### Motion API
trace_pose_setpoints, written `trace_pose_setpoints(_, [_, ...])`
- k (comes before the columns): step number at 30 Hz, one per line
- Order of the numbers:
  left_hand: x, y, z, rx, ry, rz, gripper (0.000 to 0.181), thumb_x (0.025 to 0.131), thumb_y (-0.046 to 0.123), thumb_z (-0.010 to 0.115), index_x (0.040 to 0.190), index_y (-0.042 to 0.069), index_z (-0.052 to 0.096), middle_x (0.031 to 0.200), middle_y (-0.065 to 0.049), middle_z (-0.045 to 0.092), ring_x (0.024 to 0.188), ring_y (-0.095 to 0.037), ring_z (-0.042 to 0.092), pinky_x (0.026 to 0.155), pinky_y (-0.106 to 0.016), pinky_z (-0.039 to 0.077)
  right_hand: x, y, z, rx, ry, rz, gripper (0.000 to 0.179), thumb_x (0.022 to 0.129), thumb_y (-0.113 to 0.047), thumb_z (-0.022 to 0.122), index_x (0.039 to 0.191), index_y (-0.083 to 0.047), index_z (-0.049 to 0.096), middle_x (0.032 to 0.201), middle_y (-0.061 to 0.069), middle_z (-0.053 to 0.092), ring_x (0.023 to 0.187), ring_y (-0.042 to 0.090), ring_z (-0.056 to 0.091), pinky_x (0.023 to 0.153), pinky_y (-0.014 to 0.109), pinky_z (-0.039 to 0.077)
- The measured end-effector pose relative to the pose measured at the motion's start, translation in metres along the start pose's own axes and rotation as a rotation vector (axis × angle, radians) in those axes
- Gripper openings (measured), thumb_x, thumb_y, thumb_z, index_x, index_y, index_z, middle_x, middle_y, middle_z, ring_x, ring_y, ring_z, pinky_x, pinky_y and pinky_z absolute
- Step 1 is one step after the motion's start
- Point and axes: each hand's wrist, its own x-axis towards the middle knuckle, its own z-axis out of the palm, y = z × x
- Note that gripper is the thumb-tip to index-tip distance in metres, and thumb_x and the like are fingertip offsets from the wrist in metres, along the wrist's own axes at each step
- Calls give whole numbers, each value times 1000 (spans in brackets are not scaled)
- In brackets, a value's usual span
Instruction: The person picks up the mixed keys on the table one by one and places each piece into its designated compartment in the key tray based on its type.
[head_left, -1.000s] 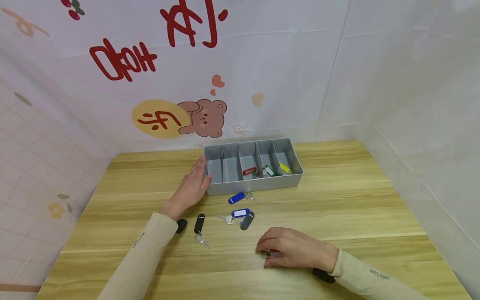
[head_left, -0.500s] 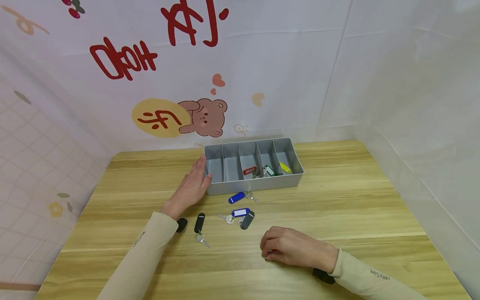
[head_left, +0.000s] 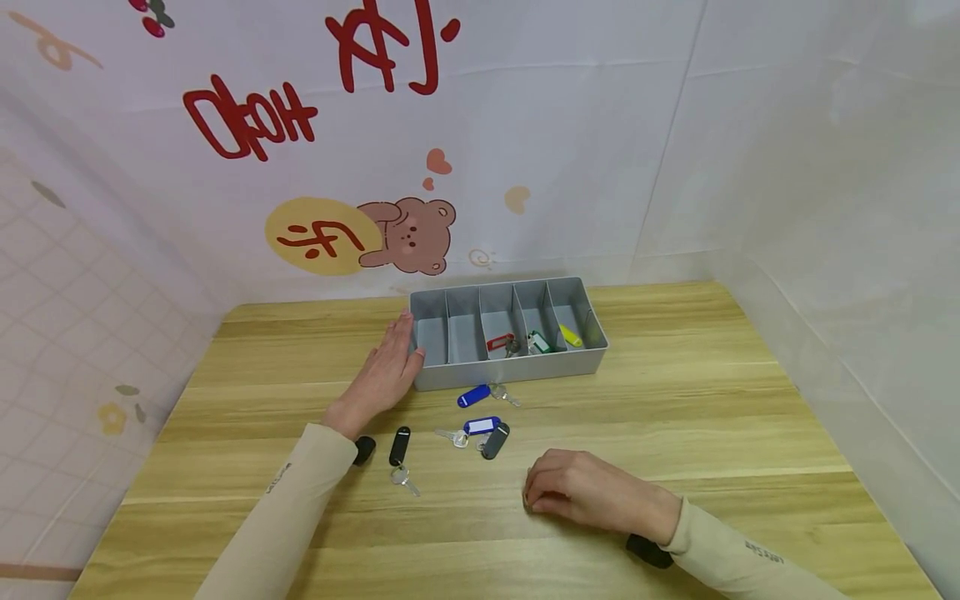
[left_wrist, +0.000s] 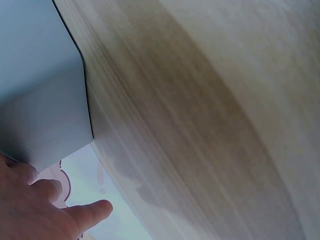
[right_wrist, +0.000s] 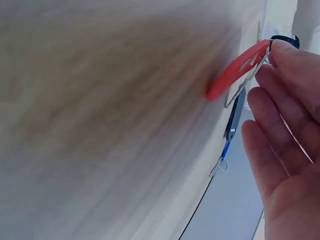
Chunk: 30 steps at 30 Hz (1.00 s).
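Note:
My right hand (head_left: 581,492) pinches a red key tag (right_wrist: 235,72) at its ring end between thumb and forefinger, low over the table. A key hangs along the tag in the right wrist view; the hand hides both in the head view. My left hand (head_left: 378,371) rests with straight fingers against the left end of a grey divided box (head_left: 510,373). Inside the box, a red key tag (head_left: 499,342) lies in the middle compartment, a green one (head_left: 538,342) to its right, and a yellow one (head_left: 571,336) in the right end compartment.
In front of the box lies a blue key tag (head_left: 474,395) with a key. Nearer, another blue tag (head_left: 482,426) overlaps a dark grey tag (head_left: 495,442). A black tag (head_left: 400,446) with its key lies beside the left forearm. A printed cloth (head_left: 585,150) hangs behind the table.
My right hand has shifted slightly right and its fingers have drawn in, so the red tag and key between them went out of sight in the head view. The left hand stays in place.

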Motion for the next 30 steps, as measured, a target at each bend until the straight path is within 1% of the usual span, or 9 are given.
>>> trace_pose_setpoints(7, [0, -1, 2, 1, 9, 8, 71, 112, 36, 32, 165, 1, 2, 174, -14, -1, 158, -38, 7, 117, -70, 21, 1, 0, -6, 34, 41, 17, 5, 98, -15, 73, 99, -20, 76, 106, -13, 69, 100, -2, 62, 92, 12, 48])
trace_pose_setpoints(12, [0, 0, 1, -2, 13, 8, 71, 112, 36, 33, 166, 2, 2, 174, -13, -1, 158, -37, 8, 117, -70, 22, 0, 1, -11, 12, 81, 10, 8, 97, -13, 74, 99, -21, 76, 107, -14, 69, 99, -1, 63, 91, 15, 50])
trace_pose_setpoints(16, [0, 0, 0, -7, 13, 7, 71, 112, 36, 33, 166, 2, 2, 174, -13, -1, 159, -36, 7, 117, -70, 21, -1, 1, -15, -3, 114, -1, 8, 97, -12, 74, 100, -19, 76, 108, -11, 70, 100, 2, 65, 91, 18, 52])
trace_pose_setpoints(24, [-1, 0, 1, -10, 17, 7, 71, 112, 36, 33, 166, 2, 2, 174, -13, -1, 158, -38, 8, 117, -70, 21, -3, 2, -24, -2, 173, 9, 5, 99, -18, 72, 97, -19, 76, 106, -13, 70, 99, 3, 66, 90, 18, 53])
trace_pose_setpoints(30, [0, 0, 1, -9, 19, 10, 71, 112, 36, 34, 165, 1, 3, 174, -13, 0, 158, -38, 9, 117, -70, 21, -3, 3, -32, -4, 227, 21, 5, 95, -14, 77, 98, -17, 77, 105, -11, 72, 97, 7, 68, 89, 18, 54])
